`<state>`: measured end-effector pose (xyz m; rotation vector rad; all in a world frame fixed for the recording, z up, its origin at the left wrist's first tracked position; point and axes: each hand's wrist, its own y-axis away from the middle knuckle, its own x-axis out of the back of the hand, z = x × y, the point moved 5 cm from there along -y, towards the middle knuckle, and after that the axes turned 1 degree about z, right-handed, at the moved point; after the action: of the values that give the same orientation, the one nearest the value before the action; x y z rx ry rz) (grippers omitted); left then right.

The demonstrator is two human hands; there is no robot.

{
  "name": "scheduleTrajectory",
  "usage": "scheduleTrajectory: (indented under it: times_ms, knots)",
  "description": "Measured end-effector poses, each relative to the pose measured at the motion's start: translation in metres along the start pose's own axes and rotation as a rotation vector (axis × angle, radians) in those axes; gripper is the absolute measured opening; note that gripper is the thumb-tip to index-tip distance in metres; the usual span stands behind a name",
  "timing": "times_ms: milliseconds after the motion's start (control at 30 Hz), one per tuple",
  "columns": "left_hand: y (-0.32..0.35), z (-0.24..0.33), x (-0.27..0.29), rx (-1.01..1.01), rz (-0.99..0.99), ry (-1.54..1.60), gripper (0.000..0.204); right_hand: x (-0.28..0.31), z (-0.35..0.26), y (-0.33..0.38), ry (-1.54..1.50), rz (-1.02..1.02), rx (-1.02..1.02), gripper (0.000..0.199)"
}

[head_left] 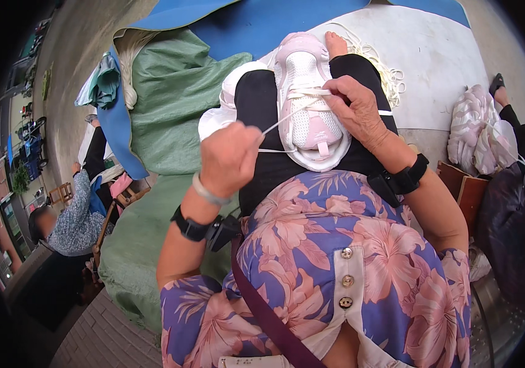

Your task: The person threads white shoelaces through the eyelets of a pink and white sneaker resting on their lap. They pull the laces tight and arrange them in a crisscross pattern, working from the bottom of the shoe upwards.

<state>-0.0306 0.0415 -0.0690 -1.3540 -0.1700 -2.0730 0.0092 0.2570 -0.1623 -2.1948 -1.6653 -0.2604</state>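
Observation:
A pale pink and white sneaker (307, 104) lies sole down on my lap, toe pointing away from me, resting on black trousers (262, 122). My left hand (230, 156) is closed on the end of a white shoelace (281, 119) and holds it taut to the lower left of the shoe. My right hand (357, 110) rests on the shoe's right side and pinches the lace where it crosses the upper eyelets. Both wrists carry black bands. A second pale shoe (225, 107) shows partly under my left knee.
A green tarp (170, 104) and a blue sheet (256, 24) lie to the left and ahead. Loose white laces (388, 76) sit on a white sheet. A pile of pink shoes (474, 129) lies at right beside another person's leg. A seated person (72, 221) is at left.

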Motion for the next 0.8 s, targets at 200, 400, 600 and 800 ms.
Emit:
scheduleTrajectory:
  times_ms: [200, 400, 600, 800]
  knots:
    - [0.026, 0.008, 0.019, -0.114, -0.039, -0.234, 0.014, 0.006, -0.003, 0.005, -0.001, -0.040, 0.076, 0.013]
    - [0.019, 0.020, 0.020, -0.095, -0.072, -0.179, 0.014, 0.017, -0.014, 0.015, 0.143, -0.102, 0.084, 0.013]
    - [-0.016, 0.022, 0.023, -0.237, -0.010, -0.412, 0.010, 0.042, -0.024, 0.017, 0.414, -0.115, 0.260, 0.009]
    - [-0.054, 0.008, 0.029, -0.301, 0.055, -0.492, 0.014, 0.057, -0.012, 0.005, 0.378, -0.044, 0.166, 0.007]
